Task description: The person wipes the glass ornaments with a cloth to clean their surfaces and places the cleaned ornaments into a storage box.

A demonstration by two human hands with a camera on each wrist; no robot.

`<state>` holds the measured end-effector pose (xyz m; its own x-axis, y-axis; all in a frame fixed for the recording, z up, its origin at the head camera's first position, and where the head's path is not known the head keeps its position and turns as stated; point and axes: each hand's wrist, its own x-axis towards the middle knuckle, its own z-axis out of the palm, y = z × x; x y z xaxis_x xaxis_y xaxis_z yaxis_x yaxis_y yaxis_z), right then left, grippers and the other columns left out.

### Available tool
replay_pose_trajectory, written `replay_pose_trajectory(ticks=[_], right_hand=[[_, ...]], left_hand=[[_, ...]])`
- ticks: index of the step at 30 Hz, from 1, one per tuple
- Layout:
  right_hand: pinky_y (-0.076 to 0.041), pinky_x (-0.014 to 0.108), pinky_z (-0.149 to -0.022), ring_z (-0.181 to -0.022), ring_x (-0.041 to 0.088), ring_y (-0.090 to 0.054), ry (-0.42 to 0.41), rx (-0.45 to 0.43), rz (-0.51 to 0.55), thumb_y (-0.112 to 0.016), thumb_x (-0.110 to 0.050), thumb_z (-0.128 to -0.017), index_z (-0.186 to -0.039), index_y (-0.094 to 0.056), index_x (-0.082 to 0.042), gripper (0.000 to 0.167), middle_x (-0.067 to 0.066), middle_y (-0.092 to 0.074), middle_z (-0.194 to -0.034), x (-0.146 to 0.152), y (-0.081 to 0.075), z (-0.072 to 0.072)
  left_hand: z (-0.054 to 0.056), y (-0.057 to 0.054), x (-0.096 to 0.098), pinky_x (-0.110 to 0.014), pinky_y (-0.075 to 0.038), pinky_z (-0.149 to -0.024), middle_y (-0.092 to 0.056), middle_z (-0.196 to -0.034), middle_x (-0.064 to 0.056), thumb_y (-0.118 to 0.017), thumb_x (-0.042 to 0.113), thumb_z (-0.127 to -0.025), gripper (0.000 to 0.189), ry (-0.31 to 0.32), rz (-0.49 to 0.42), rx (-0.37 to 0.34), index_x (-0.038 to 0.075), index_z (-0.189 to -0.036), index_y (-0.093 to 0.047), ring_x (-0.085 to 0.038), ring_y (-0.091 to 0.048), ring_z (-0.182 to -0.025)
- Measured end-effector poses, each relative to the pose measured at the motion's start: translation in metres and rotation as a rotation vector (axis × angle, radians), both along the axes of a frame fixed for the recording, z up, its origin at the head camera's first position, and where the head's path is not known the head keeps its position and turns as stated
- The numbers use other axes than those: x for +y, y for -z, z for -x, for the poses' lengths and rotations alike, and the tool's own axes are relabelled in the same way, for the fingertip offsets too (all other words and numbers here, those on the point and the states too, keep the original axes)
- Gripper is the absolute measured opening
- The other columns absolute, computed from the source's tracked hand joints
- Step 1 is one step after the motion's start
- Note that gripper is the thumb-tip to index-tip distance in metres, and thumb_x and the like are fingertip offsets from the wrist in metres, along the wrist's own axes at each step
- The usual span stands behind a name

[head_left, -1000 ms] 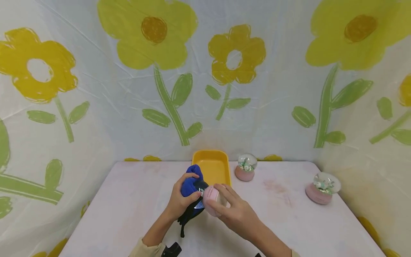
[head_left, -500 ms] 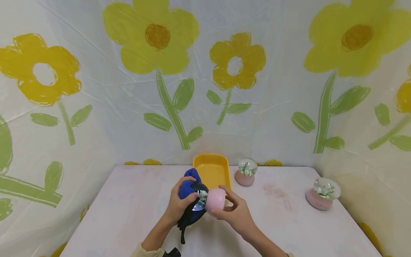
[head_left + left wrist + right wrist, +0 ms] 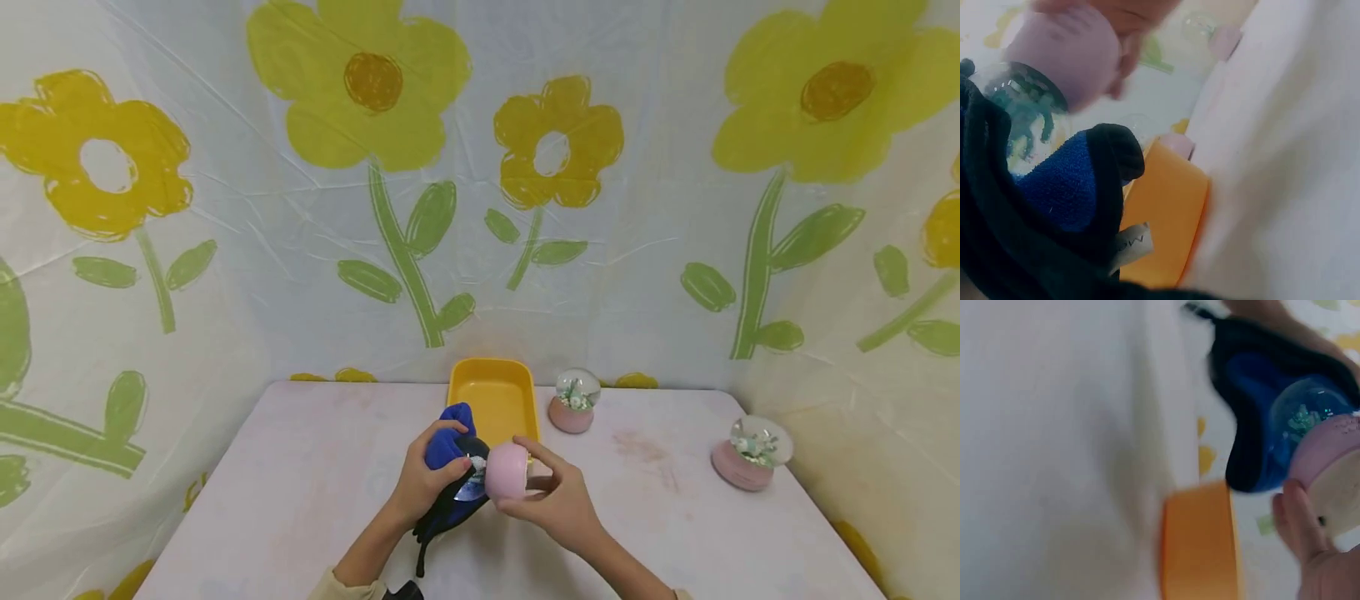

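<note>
Both forearms reach in from the near edge of the counter (image 3: 315, 475), converging. The left hand (image 3: 422, 479) curls its grip on a dark-edged blue cloth (image 3: 441, 450) cupped round the snow globe's dome; the right hand (image 3: 558, 502) pinches the snow globe's pink base (image 3: 507, 472) between thumb and fingers. The globe is held above the counter, nearer than the yellow tray (image 3: 491, 392), on its side: dome leftward, base rightward, long axis roughly level. Cloth and left thumb partly hide the dome; the base's lettering is blurred in the left wrist view.

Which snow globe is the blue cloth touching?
The held snow globe: the right hand grips its base, the left hand holds the blue cloth against its dome. The globe beside the yellow tray and the rightmost globe sit on the table.
</note>
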<state>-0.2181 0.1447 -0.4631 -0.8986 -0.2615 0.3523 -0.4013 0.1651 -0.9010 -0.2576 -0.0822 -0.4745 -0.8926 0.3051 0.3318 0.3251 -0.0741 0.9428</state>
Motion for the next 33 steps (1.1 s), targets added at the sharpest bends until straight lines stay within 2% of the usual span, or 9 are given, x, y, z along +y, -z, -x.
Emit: replay_pose_trajectory(ticks=[2, 5, 11, 15, 18, 23, 26, 29, 33], right_hand=[[-0.057, 0.042, -0.067, -0.081, 0.032, -0.069, 0.049, -0.283, 0.154, -0.085, -0.010, -0.073, -0.137, -0.053, -0.008, 0.072, 0.020, -0.054, -0.126, -0.003, 0.001, -0.001], [-0.057, 0.039, -0.067, -0.079, 0.031, -0.069, 0.078, -0.326, 0.087, -0.085, -0.015, -0.075, -0.140, -0.051, -0.012, 0.073, 0.020, -0.054, -0.127, -0.007, 0.002, -0.006], [-0.056, 0.030, -0.072, -0.101, 0.026, -0.065, 0.051, 0.612, -0.547, -0.083, -0.031, -0.078, -0.135, -0.056, -0.022, 0.063, 0.012, -0.052, -0.136, -0.004, 0.006, -0.014], [-0.055, 0.031, -0.073, -0.104, 0.031, -0.064, 0.051, 1.057, -0.603, -0.071, -0.036, -0.088, -0.128, -0.062, -0.019, 0.044, 0.019, -0.052, -0.135, 0.002, 0.009, 0.001], [-0.056, 0.030, -0.070, -0.101, 0.029, -0.065, 0.017, 0.847, -0.407, -0.081, -0.032, -0.080, -0.128, -0.061, -0.011, 0.055, 0.019, -0.053, -0.133, 0.002, 0.016, 0.007], [-0.057, 0.039, -0.068, -0.090, 0.030, -0.068, -0.100, -0.153, 0.104, -0.080, -0.014, -0.081, -0.139, -0.050, -0.008, 0.066, 0.016, -0.057, -0.124, -0.004, 0.022, -0.002], [-0.056, 0.046, -0.069, -0.087, 0.033, -0.067, -0.109, -0.536, 0.207, -0.069, -0.019, -0.091, -0.144, -0.043, -0.009, 0.061, 0.016, -0.057, -0.121, -0.004, 0.014, -0.007], [-0.056, 0.046, -0.068, -0.086, 0.034, -0.067, -0.125, -0.542, 0.144, -0.069, -0.023, -0.091, -0.145, -0.042, -0.009, 0.062, 0.021, -0.056, -0.122, -0.003, 0.003, -0.009], [-0.057, 0.034, -0.067, -0.093, 0.030, -0.066, -0.104, -0.179, -0.093, -0.080, -0.027, -0.081, -0.142, -0.048, -0.017, 0.068, 0.017, -0.052, -0.133, -0.008, 0.000, -0.015]], left_hand=[[-0.001, 0.003, -0.001, -0.040, -0.053, -0.084, -0.057, -0.115, -0.015, -0.066, 0.027, -0.085, 0.042, -0.008, 0.009, 0.017, 0.012, -0.123, -0.055, -0.032, -0.058, -0.102], [-0.004, 0.008, -0.001, -0.039, -0.052, -0.084, -0.057, -0.117, -0.015, -0.065, 0.026, -0.085, 0.042, -0.010, 0.011, 0.021, 0.012, -0.123, -0.055, -0.032, -0.057, -0.103], [-0.010, 0.015, -0.005, -0.040, -0.052, -0.085, -0.053, -0.122, -0.017, -0.062, 0.026, -0.087, 0.043, 0.002, -0.013, -0.039, 0.011, -0.126, -0.052, -0.034, -0.055, -0.106], [-0.007, 0.010, -0.007, -0.042, -0.052, -0.085, -0.052, -0.123, -0.017, -0.062, 0.028, -0.087, 0.045, 0.021, -0.008, -0.041, 0.012, -0.128, -0.051, -0.033, -0.055, -0.107], [-0.007, 0.006, -0.008, -0.043, -0.052, -0.086, -0.054, -0.122, -0.017, -0.062, 0.028, -0.087, 0.046, 0.026, 0.005, -0.011, 0.012, -0.128, -0.051, -0.033, -0.056, -0.106], [-0.017, 0.007, -0.012, -0.042, -0.051, -0.086, -0.055, -0.120, -0.016, -0.063, 0.023, -0.085, 0.044, 0.033, 0.020, -0.007, 0.012, -0.126, -0.052, -0.032, -0.056, -0.106], [-0.021, 0.008, -0.013, -0.040, -0.052, -0.085, -0.056, -0.119, -0.016, -0.064, 0.022, -0.084, 0.044, 0.067, 0.038, 0.000, 0.012, -0.125, -0.052, -0.032, -0.056, -0.105], [-0.019, 0.009, -0.014, -0.041, -0.052, -0.085, -0.056, -0.119, -0.018, -0.063, 0.023, -0.085, 0.044, 0.101, 0.046, 0.015, 0.012, -0.126, -0.052, -0.033, -0.056, -0.104], [-0.018, 0.014, -0.016, -0.042, -0.052, -0.084, -0.054, -0.123, -0.015, -0.065, 0.025, -0.085, 0.043, 0.060, 0.079, -0.002, 0.016, -0.126, -0.054, -0.033, -0.055, -0.106]])
